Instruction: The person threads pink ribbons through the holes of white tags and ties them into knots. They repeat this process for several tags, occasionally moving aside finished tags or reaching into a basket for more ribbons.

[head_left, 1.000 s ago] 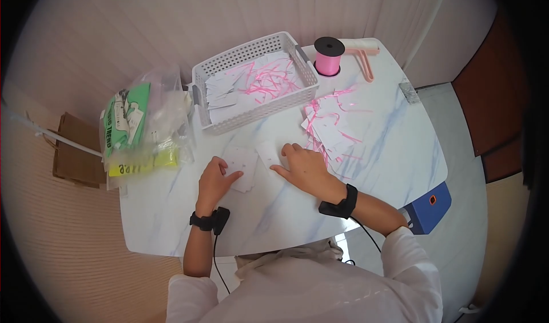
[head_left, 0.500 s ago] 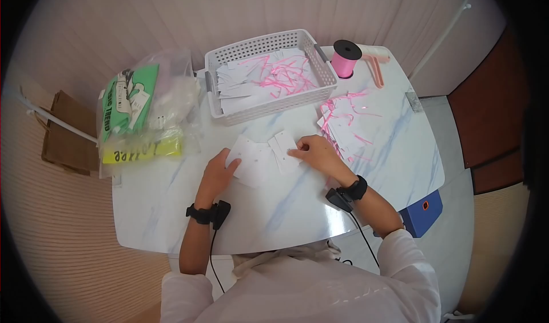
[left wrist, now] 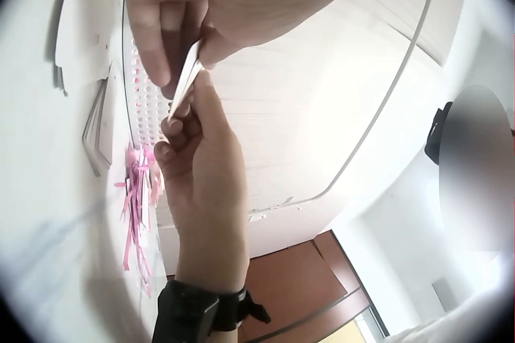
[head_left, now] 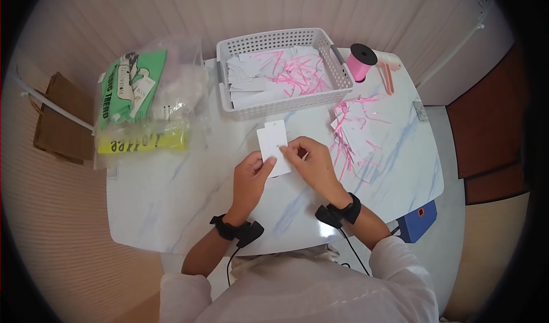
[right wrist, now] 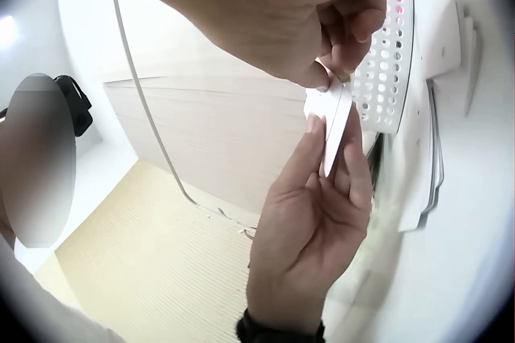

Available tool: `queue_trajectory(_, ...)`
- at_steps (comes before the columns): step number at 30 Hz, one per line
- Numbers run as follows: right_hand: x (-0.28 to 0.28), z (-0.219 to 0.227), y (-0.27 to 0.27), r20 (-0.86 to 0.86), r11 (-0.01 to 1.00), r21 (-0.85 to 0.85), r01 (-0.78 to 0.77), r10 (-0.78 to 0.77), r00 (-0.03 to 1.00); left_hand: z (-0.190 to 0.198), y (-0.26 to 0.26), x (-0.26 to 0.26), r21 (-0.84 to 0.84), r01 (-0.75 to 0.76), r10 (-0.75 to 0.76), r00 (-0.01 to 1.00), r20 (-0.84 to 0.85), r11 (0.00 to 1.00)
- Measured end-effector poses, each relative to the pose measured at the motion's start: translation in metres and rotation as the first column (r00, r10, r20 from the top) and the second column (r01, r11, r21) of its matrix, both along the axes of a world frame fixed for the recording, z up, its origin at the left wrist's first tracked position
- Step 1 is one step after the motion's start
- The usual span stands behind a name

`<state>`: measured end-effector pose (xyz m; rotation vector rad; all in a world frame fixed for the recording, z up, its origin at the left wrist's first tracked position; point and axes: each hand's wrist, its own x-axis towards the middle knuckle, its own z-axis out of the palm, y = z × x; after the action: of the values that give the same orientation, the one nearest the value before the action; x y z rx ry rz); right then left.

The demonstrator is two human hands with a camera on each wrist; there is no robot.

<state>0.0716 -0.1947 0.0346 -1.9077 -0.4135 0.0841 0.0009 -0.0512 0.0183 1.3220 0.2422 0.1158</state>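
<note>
Small white cards [head_left: 272, 150] are held up between the two hands in the middle of the table, overlapping one another. My left hand [head_left: 250, 180] pinches them at their lower left edge, thumb on top. From the other side my right hand [head_left: 313, 163] pinches the right edge by a small dark mark, its other fingers curled. Edge-on in the right wrist view, the held cards [right wrist: 336, 135] are slightly fanned apart. More loose white cards [left wrist: 98, 126] lie on the table below the hands; in the head view the held ones largely cover them.
A white perforated basket [head_left: 286, 99] holds cards with pink ribbons. Right of it stand a pink ribbon spool [head_left: 359, 66] and a pink-handled tool [head_left: 389, 78]. Ribboned cards [head_left: 360, 134] lie in a pile at right. Plastic bags [head_left: 171, 108] and a green packet [head_left: 134, 91] lie at left.
Earlier the hands were apart over separate cards, the left on one group and the right on another. They have come together, and both now hold cards between them. The head view has shifted slightly.
</note>
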Motion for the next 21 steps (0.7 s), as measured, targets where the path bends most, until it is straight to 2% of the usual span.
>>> queue_trajectory(2,-0.007,0.003,0.001,-0.063,0.997,-0.014,-0.076,0.075,0.995,-0.002,0.002,-0.001,0.062,-0.03,0.033,0.999,-0.034,0.998)
queue_trajectory(6,-0.002,0.006,-0.003,-0.061,0.994,0.031,-0.102,0.104,0.993,0.0,0.003,-0.007,0.008,0.043,-0.042,0.998,-0.045,0.999)
queue_trajectory(8,0.012,0.012,-0.007,-0.222,0.962,0.273,-0.022,0.085,0.971,0.003,-0.003,-0.01,0.06,0.118,-0.115,0.992,-0.061,0.991)
queue_trajectory(9,0.016,0.011,-0.01,-0.229,0.963,0.269,-0.016,0.08,0.97,0.002,-0.004,-0.011,0.055,0.124,-0.12,0.991,-0.067,0.991)
queue_trajectory(11,0.021,0.007,-0.015,-0.251,0.97,0.202,-0.132,0.182,0.951,0.001,-0.004,-0.015,0.061,0.209,-0.205,0.976,-0.072,0.976)
queue_trajectory(12,0.02,0.007,-0.015,-0.255,0.971,0.202,-0.132,0.182,0.95,0.002,-0.005,-0.016,0.059,0.209,-0.205,0.976,-0.077,0.976)
queue_trajectory(14,0.019,0.009,-0.015,-0.298,0.94,0.321,-0.113,0.213,0.93,0.004,-0.008,-0.017,0.03,0.183,-0.181,0.982,-0.05,0.983)
queue_trajectory(17,0.021,0.014,-0.022,-0.313,0.959,0.222,-0.177,0.242,0.918,-0.002,-0.004,-0.02,0.115,0.261,-0.258,0.965,-0.045,0.958)
queue_trajectory(21,0.02,0.014,-0.025,-0.39,0.945,0.295,-0.144,0.256,0.884,0.0,-0.009,-0.023,0.105,0.254,-0.251,0.967,-0.036,0.962)
